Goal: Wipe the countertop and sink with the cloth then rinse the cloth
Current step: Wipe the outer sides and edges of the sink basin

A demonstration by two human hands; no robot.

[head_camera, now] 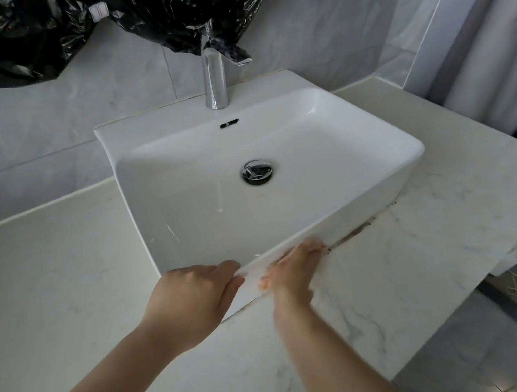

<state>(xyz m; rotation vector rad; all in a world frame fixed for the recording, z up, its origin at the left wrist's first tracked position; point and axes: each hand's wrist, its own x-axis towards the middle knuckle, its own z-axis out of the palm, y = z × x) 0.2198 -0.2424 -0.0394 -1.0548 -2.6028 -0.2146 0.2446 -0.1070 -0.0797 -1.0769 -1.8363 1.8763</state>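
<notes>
A white glazed ceramic sink [358,136], rectangular with rounded corners and thin walls, sits on a pale marble-look table [65,287] with faint grey veins. In its smooth basin are a round chrome drain [256,170] and a dark overflow slot [229,123]; a tall cylindrical chrome tap [214,80] rises from the back ledge. The left hand [194,296] grips the sink's near corner, fingers curled over the rim. The right hand [293,270] is blurred, pressed against the sink's outer front wall just above the table; I cannot tell whether it is open or closed, or whether the cloth lies under it. Dark grime [354,232] lines the seam beside it. Crinkled glossy black plastic [192,3] hangs over grey wall tiles [43,119].
</notes>
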